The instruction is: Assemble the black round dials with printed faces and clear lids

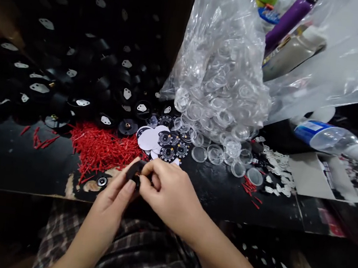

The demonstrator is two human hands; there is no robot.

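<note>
Fingers (130, 187) of left hand (112, 196) and right hand (169, 189) grasp a black part (133, 172) — apparently round.

A: What is hidden at the hands?
B: Part of the black piece (133, 170) is covered by the left hand (114, 191) and the right hand (168, 189). Whatever may be pinched by the right fingertips (142, 180) cannot be made out.
A: And what is cut off?
B: Both forearms (228, 257) are cut by the bottom edge, and the purple bottle (289, 22) by the top edge.
A: Is anything too small or unclear?
B: The markings on the dials (167, 153) cannot be read, and the contents of the white box (310, 174) are only partly seen.
</note>
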